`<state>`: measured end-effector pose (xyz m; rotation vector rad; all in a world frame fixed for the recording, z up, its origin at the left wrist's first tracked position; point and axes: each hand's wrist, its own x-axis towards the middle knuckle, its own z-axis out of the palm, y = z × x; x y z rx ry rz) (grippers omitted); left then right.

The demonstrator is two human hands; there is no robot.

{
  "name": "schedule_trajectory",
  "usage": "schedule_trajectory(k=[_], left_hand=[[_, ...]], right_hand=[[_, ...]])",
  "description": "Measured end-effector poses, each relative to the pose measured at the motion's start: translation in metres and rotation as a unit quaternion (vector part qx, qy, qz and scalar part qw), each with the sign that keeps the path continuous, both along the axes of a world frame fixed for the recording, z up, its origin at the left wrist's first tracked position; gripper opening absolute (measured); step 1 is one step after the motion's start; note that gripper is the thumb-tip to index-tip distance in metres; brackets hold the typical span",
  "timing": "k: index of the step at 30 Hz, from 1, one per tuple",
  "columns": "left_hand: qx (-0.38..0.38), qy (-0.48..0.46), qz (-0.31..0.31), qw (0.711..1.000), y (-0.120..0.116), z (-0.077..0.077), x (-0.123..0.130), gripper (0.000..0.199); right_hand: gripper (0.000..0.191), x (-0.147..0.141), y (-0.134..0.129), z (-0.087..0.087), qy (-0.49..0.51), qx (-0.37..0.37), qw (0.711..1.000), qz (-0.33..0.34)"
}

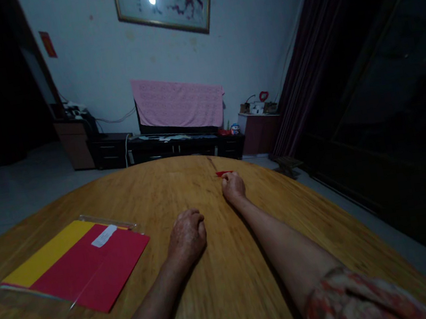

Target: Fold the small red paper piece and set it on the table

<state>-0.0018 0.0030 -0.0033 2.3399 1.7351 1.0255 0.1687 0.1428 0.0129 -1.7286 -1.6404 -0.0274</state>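
Home living room, framed picture (169, 12), curtain (303, 53)

Two hands: left hand (186, 235), right hand (234, 185). One red piece (224, 173) near far edge of surface (225, 287). Toward left edge: one paper packet (74, 265), one white label (104, 235).

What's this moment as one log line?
right hand: at small red piece, grip unclear | left hand: on wooden table, curled | red sheet, yellow sheet: table's left side
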Motion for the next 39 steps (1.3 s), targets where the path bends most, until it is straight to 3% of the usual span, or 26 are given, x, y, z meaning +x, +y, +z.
schedule_trajectory(k=[3,10,14,19,22,25,28,30,33,35,39], left_hand=[[0.002,-0.001,0.001,1.0,0.0,0.0,0.0,0.024],[-0.014,0.002,0.004,1.0,0.0,0.0,0.0,0.025],[-0.013,0.008,0.003,1.0,0.0,0.0,0.0,0.026],[-0.014,0.001,-0.001,1.0,0.001,-0.001,0.001,0.027],[-0.02,-0.018,-0.008,1.0,0.0,0.0,0.001,0.026],[-0.018,-0.108,0.004,0.994,0.001,0.004,-0.002,0.028],[-0.046,-0.289,0.06,0.954,0.006,0.009,-0.006,0.036],[-0.078,-0.422,0.082,0.9,0.011,0.011,-0.009,0.045],[-0.091,-0.59,0.057,0.801,0.018,0.011,-0.012,0.052],[-0.081,-0.645,-0.005,0.76,0.021,0.01,-0.013,0.043],[-0.06,-0.706,-0.024,0.706,0.024,0.01,-0.015,0.035]], right_hand=[[0.026,0.01,0.016,0.003,-0.027,-0.011,1.0,-0.012],[0.051,0.026,0.041,0.008,-0.093,-0.056,0.993,0.043],[0.055,0.025,0.045,0.008,-0.101,-0.088,0.989,0.056],[0.031,0.025,0.039,0.005,-0.106,-0.073,0.99,0.058],[0.029,0.023,0.027,0.005,-0.106,-0.047,0.991,0.071],[0.031,0.01,0.009,0.008,-0.098,-0.02,0.99,0.099],[0.029,-0.016,-0.014,0.01,-0.062,0.032,0.984,0.167],[0.027,-0.039,-0.032,0.009,-0.005,0.071,0.975,0.212],[0.026,-0.071,-0.06,0.009,0.037,0.096,0.962,0.253],[0.025,-0.087,-0.076,0.01,0.039,0.096,0.953,0.284],[0.023,-0.098,-0.095,0.012,0.047,0.09,0.955,0.279]])
